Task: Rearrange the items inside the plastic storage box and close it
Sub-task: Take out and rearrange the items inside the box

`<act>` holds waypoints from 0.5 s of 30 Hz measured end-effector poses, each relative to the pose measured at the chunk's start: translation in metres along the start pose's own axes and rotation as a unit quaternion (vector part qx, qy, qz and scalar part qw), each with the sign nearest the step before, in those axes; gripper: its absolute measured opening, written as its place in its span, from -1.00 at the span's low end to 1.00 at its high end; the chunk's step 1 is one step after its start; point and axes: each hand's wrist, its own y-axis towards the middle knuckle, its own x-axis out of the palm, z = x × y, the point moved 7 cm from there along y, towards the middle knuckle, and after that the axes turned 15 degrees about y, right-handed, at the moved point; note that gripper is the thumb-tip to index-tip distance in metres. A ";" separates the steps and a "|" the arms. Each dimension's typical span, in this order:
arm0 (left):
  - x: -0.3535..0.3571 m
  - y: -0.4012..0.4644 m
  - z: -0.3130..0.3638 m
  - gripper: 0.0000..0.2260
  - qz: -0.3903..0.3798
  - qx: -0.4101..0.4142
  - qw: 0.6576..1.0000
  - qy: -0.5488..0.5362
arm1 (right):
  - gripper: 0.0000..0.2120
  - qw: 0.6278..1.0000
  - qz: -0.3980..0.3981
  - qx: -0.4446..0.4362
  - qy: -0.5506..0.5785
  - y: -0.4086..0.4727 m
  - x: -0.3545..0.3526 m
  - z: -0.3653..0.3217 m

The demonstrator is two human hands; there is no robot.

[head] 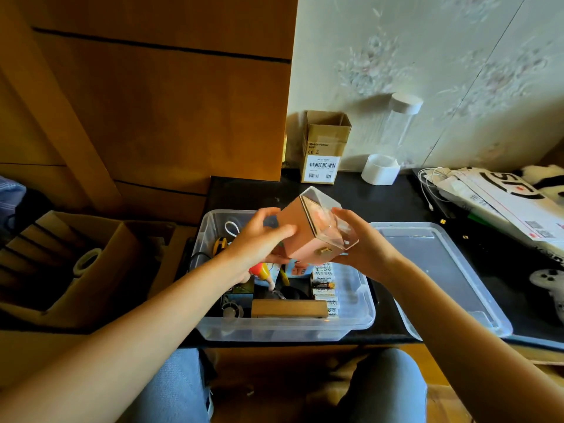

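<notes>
A clear plastic storage box stands open on the black table, holding batteries, a wooden block, a glue bottle and other small items. Above it I hold a pink box with a clear window, tilted. My left hand grips its left side. My right hand holds its right side and underside. The box's clear lid lies flat on the table to the right.
A small cardboard carton, a white cup and a clear cylinder stand at the back wall. Papers and cables and a white game controller lie on the right. An open cardboard box with tape sits left.
</notes>
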 end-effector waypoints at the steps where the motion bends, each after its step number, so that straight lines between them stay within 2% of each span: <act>1: -0.002 0.001 -0.002 -0.61 0.011 -0.004 1.000 0.011 | -0.73 1.000 0.002 -0.006 -0.013 0.000 -0.001 -0.002; 4: 0.005 0.002 -0.007 -0.67 -0.035 -0.012 0.999 0.033 | -0.71 0.999 -0.003 -0.007 -0.037 -0.001 -0.001 -0.001; 6: 0.011 -0.001 -0.009 -0.59 -0.057 -0.009 0.998 0.034 | -0.53 0.998 -0.015 -0.012 -0.064 -0.005 0.002 0.000; 8: 0.009 -0.001 -0.010 -0.46 -0.040 -0.010 0.999 0.023 | -0.28 0.994 -0.035 -0.016 -0.103 -0.009 0.007 -0.001; 10: 0.003 -0.002 -0.009 -0.39 -0.010 -0.012 0.999 0.028 | -0.17 0.986 -0.048 -0.009 -0.157 -0.012 0.012 -0.003; 12: 0.002 -0.003 -0.006 -0.42 0.006 0.006 0.998 0.059 | -0.25 0.975 -0.062 -0.008 -0.212 -0.015 0.018 -0.008; 15: 0.004 -0.005 -0.002 -0.60 0.015 0.047 0.995 0.081 | -0.50 0.969 -0.049 -0.036 -0.238 -0.012 0.020 -0.017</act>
